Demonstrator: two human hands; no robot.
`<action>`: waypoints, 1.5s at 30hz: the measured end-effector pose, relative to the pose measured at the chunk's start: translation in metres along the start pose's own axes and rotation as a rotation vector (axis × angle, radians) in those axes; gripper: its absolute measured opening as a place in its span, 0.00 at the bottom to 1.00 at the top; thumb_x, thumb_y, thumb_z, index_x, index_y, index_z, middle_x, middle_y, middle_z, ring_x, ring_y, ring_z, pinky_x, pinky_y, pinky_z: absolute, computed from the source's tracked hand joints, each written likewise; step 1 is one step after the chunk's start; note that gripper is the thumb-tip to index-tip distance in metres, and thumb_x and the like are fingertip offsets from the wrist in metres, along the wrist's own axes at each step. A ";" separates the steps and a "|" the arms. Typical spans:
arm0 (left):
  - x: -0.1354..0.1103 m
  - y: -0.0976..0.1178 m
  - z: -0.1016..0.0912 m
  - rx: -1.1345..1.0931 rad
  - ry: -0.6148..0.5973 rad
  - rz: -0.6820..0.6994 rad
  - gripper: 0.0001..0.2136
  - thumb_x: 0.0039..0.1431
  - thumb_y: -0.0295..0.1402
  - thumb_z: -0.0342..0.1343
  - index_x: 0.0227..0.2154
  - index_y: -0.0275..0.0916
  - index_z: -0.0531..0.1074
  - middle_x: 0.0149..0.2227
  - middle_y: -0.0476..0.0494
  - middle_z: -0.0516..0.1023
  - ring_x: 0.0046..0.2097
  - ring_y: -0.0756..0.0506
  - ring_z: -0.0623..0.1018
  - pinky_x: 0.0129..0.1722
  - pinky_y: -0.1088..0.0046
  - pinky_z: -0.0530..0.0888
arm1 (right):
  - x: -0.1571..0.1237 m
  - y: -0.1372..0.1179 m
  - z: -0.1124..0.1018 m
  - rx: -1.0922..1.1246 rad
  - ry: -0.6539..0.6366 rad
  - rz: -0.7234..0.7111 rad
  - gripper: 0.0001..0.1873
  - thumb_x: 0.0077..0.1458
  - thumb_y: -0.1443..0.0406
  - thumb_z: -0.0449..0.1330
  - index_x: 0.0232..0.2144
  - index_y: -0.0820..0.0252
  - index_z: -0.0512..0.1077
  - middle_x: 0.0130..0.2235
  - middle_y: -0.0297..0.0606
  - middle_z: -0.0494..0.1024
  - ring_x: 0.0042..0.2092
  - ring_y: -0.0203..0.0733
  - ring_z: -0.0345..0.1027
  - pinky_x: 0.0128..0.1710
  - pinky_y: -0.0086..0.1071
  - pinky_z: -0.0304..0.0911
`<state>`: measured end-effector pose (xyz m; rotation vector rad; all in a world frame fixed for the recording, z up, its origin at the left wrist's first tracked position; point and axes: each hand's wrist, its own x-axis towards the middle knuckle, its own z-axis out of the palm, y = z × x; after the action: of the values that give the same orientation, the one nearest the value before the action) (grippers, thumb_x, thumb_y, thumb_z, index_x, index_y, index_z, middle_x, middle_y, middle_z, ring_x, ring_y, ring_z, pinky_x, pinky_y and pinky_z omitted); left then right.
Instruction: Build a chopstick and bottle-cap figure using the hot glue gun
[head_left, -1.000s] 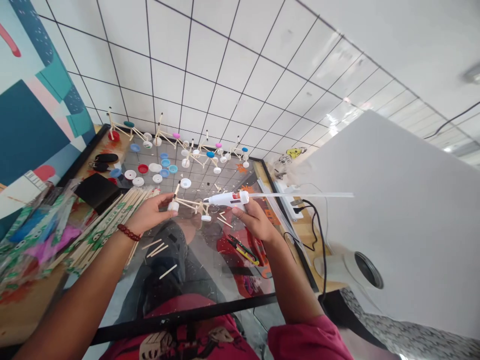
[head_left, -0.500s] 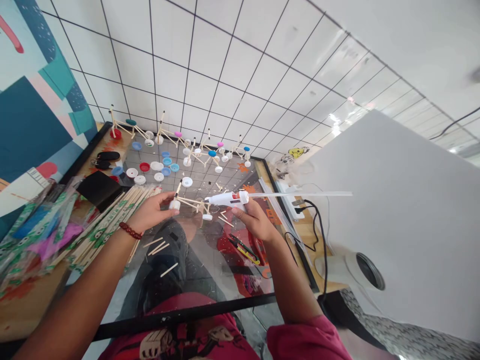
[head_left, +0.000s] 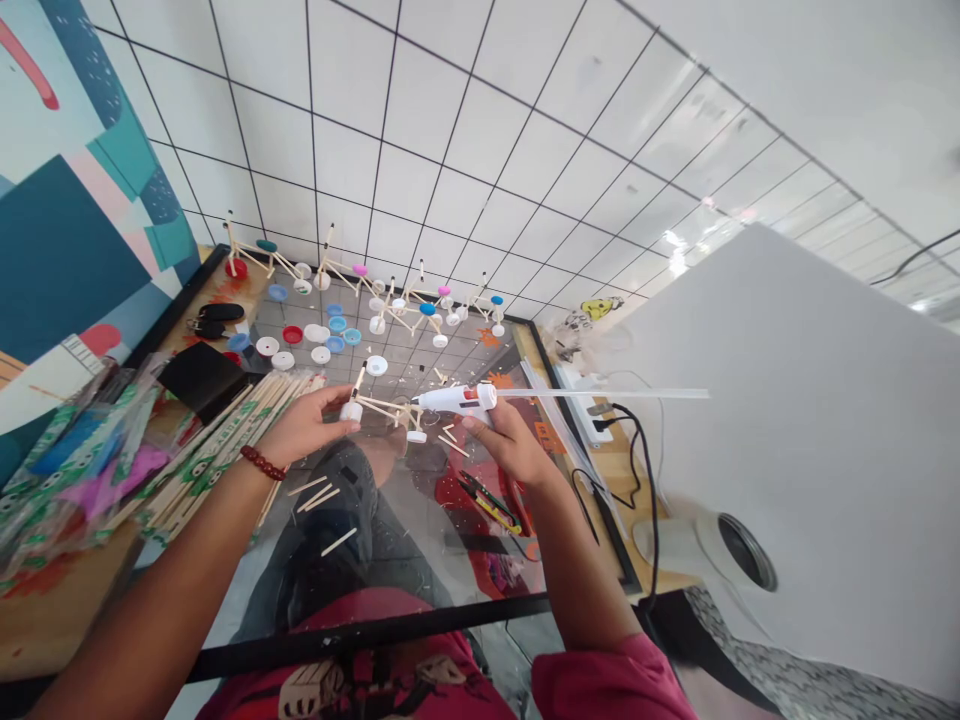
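My left hand [head_left: 319, 425] is closed on the front of a small tricycle model [head_left: 381, 405] built from wooden sticks, with white bottle caps as wheels. In my right hand [head_left: 510, 435] is a white hot glue gun [head_left: 459, 399], fingers wrapped round its handle. A long clear glue stick [head_left: 600, 393] juts from the gun's back toward the right. The gun's nozzle points left and meets the rear of the model, near the stick joint above a white cap wheel [head_left: 416, 437]. Whether glue is flowing is too small to see.
Several finished stick tricycles [head_left: 427, 310] line the back of the glass table. Loose bottle caps [head_left: 292, 334] lie before them. Bundled sticks [head_left: 202, 460] are at left, cut sticks [head_left: 319, 497] near the front. Right are a yellow-black cutter [head_left: 491, 505], a power strip [head_left: 583, 405] and a jar [head_left: 739, 552].
The view has shifted very slightly. Both hands keep their hold, and the glue gun's nozzle stays at the rear of the tricycle model.
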<state>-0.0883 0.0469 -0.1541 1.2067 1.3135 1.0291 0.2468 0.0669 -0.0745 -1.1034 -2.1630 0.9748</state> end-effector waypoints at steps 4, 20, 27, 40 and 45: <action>-0.001 0.000 0.000 0.005 0.004 -0.007 0.32 0.34 0.47 0.78 0.45 0.38 0.83 0.51 0.35 0.87 0.56 0.30 0.83 0.65 0.47 0.73 | -0.004 0.002 -0.001 0.003 0.020 0.009 0.23 0.70 0.48 0.58 0.55 0.56 0.76 0.50 0.44 0.84 0.52 0.54 0.76 0.59 0.48 0.68; -0.002 0.001 0.002 -0.006 0.033 -0.009 0.37 0.32 0.48 0.79 0.49 0.38 0.83 0.55 0.32 0.86 0.59 0.28 0.82 0.66 0.46 0.73 | 0.000 0.001 0.005 0.057 0.045 0.020 0.23 0.69 0.47 0.59 0.55 0.56 0.76 0.53 0.44 0.83 0.55 0.54 0.75 0.61 0.49 0.66; -0.003 0.003 0.003 -0.025 0.012 -0.015 0.38 0.32 0.48 0.79 0.50 0.36 0.82 0.56 0.30 0.85 0.59 0.29 0.82 0.66 0.45 0.72 | -0.014 0.008 0.003 0.148 0.096 0.128 0.21 0.65 0.47 0.62 0.47 0.55 0.77 0.47 0.39 0.83 0.48 0.50 0.75 0.55 0.44 0.69; -0.002 0.005 0.002 0.005 0.008 -0.004 0.37 0.31 0.54 0.79 0.47 0.40 0.83 0.54 0.35 0.87 0.58 0.29 0.82 0.65 0.47 0.73 | -0.015 0.014 0.027 0.346 0.220 0.253 0.22 0.61 0.43 0.64 0.40 0.53 0.80 0.42 0.39 0.85 0.46 0.52 0.76 0.47 0.43 0.72; -0.002 0.003 0.001 0.017 0.001 -0.006 0.39 0.32 0.54 0.79 0.49 0.38 0.82 0.55 0.33 0.86 0.59 0.28 0.82 0.65 0.48 0.73 | -0.015 0.044 0.007 0.399 0.417 0.308 0.27 0.59 0.42 0.63 0.48 0.55 0.77 0.41 0.40 0.85 0.34 0.45 0.74 0.33 0.36 0.68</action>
<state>-0.0867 0.0454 -0.1516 1.2144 1.3289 1.0163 0.2703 0.0695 -0.1158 -1.3177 -1.4207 1.1284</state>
